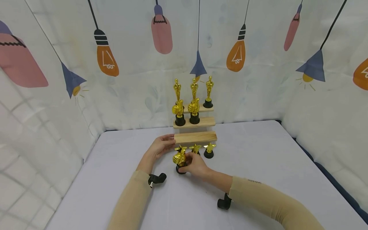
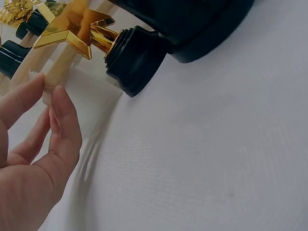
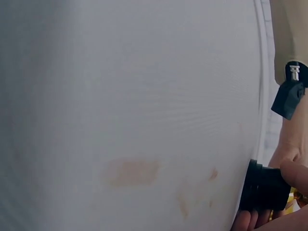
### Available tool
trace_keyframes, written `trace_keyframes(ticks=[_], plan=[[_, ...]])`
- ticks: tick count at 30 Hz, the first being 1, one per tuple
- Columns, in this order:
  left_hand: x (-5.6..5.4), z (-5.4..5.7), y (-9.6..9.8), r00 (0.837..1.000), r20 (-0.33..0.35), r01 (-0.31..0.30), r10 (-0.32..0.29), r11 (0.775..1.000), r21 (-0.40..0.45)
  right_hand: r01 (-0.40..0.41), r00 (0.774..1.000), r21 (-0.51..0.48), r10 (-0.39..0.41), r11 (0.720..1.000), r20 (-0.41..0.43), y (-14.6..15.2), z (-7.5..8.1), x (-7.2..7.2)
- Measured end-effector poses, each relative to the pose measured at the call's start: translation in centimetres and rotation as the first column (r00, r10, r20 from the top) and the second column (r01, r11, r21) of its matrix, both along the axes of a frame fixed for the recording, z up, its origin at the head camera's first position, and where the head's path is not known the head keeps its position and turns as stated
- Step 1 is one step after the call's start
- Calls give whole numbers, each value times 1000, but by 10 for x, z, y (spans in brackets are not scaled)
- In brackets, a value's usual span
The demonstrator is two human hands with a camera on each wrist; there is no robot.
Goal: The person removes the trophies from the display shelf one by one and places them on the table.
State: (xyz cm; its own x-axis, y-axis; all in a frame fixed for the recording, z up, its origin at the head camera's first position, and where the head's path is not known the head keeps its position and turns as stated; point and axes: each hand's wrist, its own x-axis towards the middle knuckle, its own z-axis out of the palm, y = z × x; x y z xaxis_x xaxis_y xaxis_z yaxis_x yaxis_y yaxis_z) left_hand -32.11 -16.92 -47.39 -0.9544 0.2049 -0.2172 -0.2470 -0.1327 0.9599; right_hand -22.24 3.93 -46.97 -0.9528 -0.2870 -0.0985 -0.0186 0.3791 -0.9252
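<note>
My left hand [image 1: 159, 147] pinches the left end of the lowest step of a wooden tiered stand [image 1: 196, 137]; in the left wrist view thumb and fingertips meet that wooden end [image 2: 57, 74]. In my right hand [image 1: 197, 165] is a gold thumbs-up trophy [image 1: 179, 157], gripped near its black base [image 3: 264, 187], upright and at or just above the table. Behind it, a gold star trophy [image 2: 72, 26] is partly hidden. Two more star trophies stand to its right, the middle one [image 1: 195, 148] partly covered by my right hand, the other [image 1: 209, 150] in plain sight.
Two thumbs-up trophies [image 1: 194, 110] stand on the middle step [image 1: 205, 121]. Three gold figure trophies [image 1: 209, 91] are on the top step [image 1: 205, 109]. A white cloth covers the table [image 1: 250, 150], and a patterned curtain [image 1: 129, 95] hangs behind.
</note>
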Motion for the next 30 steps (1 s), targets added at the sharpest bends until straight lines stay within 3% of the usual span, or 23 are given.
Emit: trace_keyframes(ticks=[30], plan=[[1, -1, 0, 1000, -6, -6, 6, 1000, -8, 2, 994, 73, 6, 997, -111, 2, 2, -3]])
